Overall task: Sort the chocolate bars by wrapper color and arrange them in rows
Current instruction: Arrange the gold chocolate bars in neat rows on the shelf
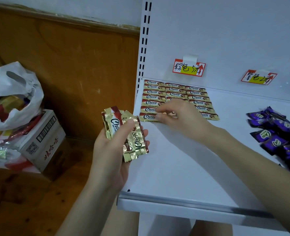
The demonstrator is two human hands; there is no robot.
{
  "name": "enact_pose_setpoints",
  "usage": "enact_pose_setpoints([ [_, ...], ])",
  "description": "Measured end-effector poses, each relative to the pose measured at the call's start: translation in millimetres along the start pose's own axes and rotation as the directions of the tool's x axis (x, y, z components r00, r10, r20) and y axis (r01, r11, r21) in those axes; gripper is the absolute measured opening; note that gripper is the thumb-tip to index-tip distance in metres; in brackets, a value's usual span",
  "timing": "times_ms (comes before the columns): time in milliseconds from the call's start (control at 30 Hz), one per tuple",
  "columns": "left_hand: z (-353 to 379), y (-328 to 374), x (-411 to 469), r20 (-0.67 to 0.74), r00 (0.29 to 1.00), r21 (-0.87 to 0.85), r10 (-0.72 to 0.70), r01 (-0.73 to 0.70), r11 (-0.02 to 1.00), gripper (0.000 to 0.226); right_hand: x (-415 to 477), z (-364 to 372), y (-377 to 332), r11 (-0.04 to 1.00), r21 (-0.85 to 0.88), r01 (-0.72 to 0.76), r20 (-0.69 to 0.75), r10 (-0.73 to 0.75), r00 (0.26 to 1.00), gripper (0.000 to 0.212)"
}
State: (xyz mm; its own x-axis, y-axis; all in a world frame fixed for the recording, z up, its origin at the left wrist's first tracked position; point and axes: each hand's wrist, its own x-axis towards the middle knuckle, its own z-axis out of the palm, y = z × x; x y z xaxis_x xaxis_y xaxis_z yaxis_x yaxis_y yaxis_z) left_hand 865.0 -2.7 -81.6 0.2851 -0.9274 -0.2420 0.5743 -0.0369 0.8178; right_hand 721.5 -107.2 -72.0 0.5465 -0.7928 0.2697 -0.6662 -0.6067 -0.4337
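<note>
Some packets poke out of a white bag (16,82) that sits on a box (45,142), far to the left of the left grip (113,150). That grip is closed around a few loose gold bars (123,133), so these are not on the shelf yet.

Just to the right of it, under and around the right grip (180,116), the gold rows (175,94) lie flat on the white shelf (174,167) in three neat lines. The left line and the right line look full. The middle line looks shorter, and the right grip hides its near end. Its fingers bend down onto the bars there. I cannot tell if they pinch a bar or only push one.

Well to the right of that grip, the purple bars (280,137) lie in a messy pile. I think the gold part is nearly done. All the purple bars wait to be put in rows.
</note>
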Motion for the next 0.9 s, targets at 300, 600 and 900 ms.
enact_pose_setpoints([
  [300,27.4,3.3,1.9,0.133,0.991,-0.112,-0.031,0.046,0.993,0.036,-48.5,-35.7,-64.1,0.903,0.423,-0.068,-0.144,0.141,0.979,0.007],
  [600,45.9,2.6,-14.0,0.257,0.966,-0.128,0.003,0.031,0.991,0.049,-69.1,-28.8,-52.8,0.901,0.43,-0.046,-0.395,0.235,0.888,0.028],
  [900,53.6,8.6,-19.1,0.239,0.971,-0.147,0.023,0.013,0.989,0.037,-75.0,-21.6,-36.3,0.956,-0.266,0.125,-0.557,-0.258,0.789,0.021],
])
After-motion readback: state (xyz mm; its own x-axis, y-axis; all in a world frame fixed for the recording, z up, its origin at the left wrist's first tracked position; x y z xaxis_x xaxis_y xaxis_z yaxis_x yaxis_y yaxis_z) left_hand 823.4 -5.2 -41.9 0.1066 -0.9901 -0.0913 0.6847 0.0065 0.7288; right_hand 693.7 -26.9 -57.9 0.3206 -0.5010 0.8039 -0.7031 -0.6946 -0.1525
